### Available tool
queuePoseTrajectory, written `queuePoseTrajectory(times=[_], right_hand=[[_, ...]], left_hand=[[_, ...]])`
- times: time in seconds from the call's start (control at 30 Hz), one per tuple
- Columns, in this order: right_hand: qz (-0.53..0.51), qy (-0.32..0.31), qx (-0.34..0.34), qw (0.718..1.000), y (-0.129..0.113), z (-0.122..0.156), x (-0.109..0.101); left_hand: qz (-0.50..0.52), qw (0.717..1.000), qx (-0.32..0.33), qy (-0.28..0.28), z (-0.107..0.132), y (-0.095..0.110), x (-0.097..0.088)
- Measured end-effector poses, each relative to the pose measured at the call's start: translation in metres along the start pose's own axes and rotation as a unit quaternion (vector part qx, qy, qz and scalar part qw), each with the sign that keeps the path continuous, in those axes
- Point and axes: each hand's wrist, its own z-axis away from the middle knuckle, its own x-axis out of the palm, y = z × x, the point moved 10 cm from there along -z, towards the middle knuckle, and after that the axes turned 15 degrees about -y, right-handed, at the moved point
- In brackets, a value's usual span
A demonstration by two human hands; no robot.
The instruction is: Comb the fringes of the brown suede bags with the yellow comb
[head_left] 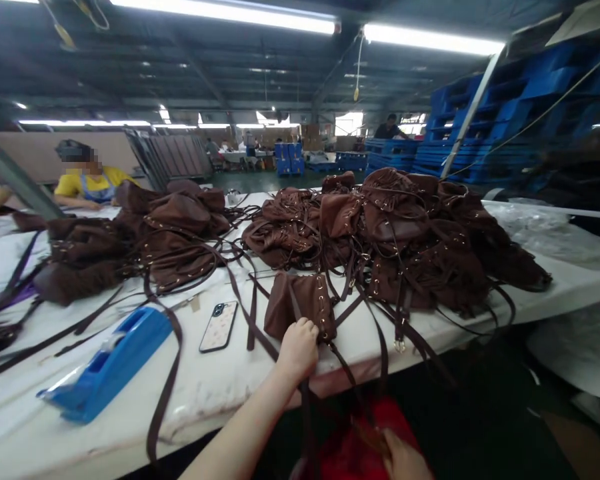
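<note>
Your left hand [300, 350] has its grip clenched on the near lower part of the bag [307, 297], which sits by the front edge of the worktop [215, 393], right of the phone [219, 327]. Your right hand [405, 457] is low and blurred; I cannot tell whether its grip grasps anything. Pull down hard and the bag could slip off, being so near the edge. Straps lie tangled between it and the pile [405, 227], so a tug might snag and drag others along. Your left arm could catch the overhanging strap [169, 383] or nudge the phone.
</note>
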Motion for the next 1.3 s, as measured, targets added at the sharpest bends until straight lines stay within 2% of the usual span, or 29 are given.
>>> queuePoseTrajectory(times=[0.1,0.17,0.27,0.37,0.43,0.53,0.63,0.73,0.8,0.87,0.93,1.03,1.13,1.2,1.27,1.3], right_hand=[[0.023,-0.058,0.001,0.998,0.006,-0.010,0.015],[0.033,-0.087,-0.002,0.996,0.004,-0.009,0.017],[0.030,-0.119,-0.011,0.992,0.004,-0.001,0.014],[-0.002,-0.113,0.014,0.993,0.022,0.016,0.002],[-0.042,-0.098,0.059,0.993,0.046,0.028,-0.009],[-0.105,-0.068,0.130,0.984,0.079,0.042,-0.024],[-0.137,-0.011,0.149,0.979,0.086,0.042,-0.044],[-0.168,0.041,0.112,0.978,0.069,0.031,-0.063],[-0.198,0.062,0.081,0.975,0.055,0.024,-0.072],[-0.224,0.078,0.057,0.970,0.042,0.020,-0.079],[-0.248,0.093,0.037,0.964,0.030,0.018,-0.085],[-0.276,0.121,-0.001,0.954,0.009,0.019,-0.100],[-0.283,0.170,-0.070,0.941,-0.026,0.024,-0.132],[-0.274,0.212,-0.143,0.927,-0.062,0.029,-0.166],[-0.246,0.241,-0.241,0.908,-0.110,0.031,-0.202],[-0.224,0.234,-0.288,0.901,-0.138,0.029,-0.216]], left_hand=[[-0.004,0.998,-0.013,0.054,0.018,0.011,-0.010],[-0.008,0.997,0.000,0.070,0.033,0.027,-0.015],[-0.018,0.996,0.074,0.037,0.060,0.063,-0.010],[-0.028,0.991,0.130,-0.008,0.091,0.086,0.009],[-0.015,0.993,0.113,-0.026,0.105,0.079,0.025],[0.020,0.998,0.033,-0.051,0.111,0.048,0.052],[0.042,0.996,-0.044,-0.063,0.104,0.023,0.072],[0.046,0.984,-0.144,-0.094,0.090,0.010,0.084],[0.038,0.976,-0.171,-0.128,0.081,0.014,0.086],[0.029,0.981,-0.129,-0.141,0.075,0.030,0.079],[0.028,0.990,-0.054,-0.129,0.080,0.048,0.063],[0.039,0.994,0.030,-0.097,0.108,0.066,0.035],[0.079,0.991,0.073,-0.075,0.150,0.074,0.009],[0.127,0.985,0.074,-0.087,0.181,0.075,-0.001],[0.167,0.978,0.062,-0.104,0.217,0.072,-0.005],[0.177,0.977,0.051,-0.104,0.237,0.070,-0.007]])
